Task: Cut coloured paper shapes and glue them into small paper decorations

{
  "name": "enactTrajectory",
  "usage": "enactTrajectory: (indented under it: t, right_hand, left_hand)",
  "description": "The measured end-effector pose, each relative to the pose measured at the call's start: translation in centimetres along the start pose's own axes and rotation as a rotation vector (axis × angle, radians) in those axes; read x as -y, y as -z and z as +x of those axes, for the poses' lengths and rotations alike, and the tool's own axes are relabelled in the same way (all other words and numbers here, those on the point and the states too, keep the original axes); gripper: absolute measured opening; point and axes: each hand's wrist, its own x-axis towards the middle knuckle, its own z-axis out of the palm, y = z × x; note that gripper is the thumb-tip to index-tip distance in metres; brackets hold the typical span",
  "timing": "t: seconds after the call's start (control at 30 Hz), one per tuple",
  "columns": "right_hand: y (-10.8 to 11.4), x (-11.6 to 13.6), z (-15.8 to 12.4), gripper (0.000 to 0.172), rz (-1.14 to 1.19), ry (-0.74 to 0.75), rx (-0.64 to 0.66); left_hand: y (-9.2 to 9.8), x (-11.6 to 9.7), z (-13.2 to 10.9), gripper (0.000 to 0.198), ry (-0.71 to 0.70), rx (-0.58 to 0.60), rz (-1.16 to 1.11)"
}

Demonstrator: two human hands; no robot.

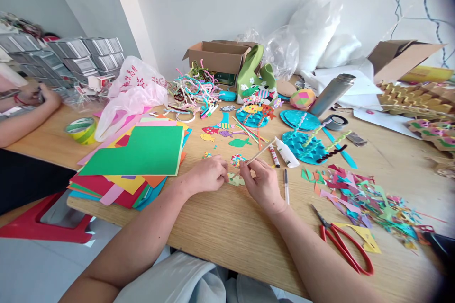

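Note:
My right hand is closed around a thin pale stick, tilted up to the right with its lower end on a small light green paper cutout. The cutout lies on the table, its shape partly hidden. My left hand has its fingers curled together, the tips pinching the cutout's left edge. Just beyond my hands is a little pile of multicoloured paper bits. Further back lie several paper fish, among them a green fish and a yellow fish. A white glue bottle lies right of the stick.
Coloured paper sheets are stacked at left beside green tape. Red-handled scissors, a pen and paper scraps lie at right. Behind stand blue decorated discs and a metal flask. Another person's arm is at far left.

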Motion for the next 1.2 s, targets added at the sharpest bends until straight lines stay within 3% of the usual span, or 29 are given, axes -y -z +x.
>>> enactTrajectory:
  t: [0.17, 1.2]
  right_hand:
    - [-0.17, -0.31, -0.12, 0.032, 0.035, -0.096, -0.057]
    - [-0.12, -0.16, -0.13, 0.032, 0.021, -0.059, -0.007]
  left_hand:
    - [0.12, -0.08, 0.05, 0.032, -0.003, 0.009, -0.001]
    - [0.05, 0.0, -0.14, 0.031, -0.025, -0.019, -0.017]
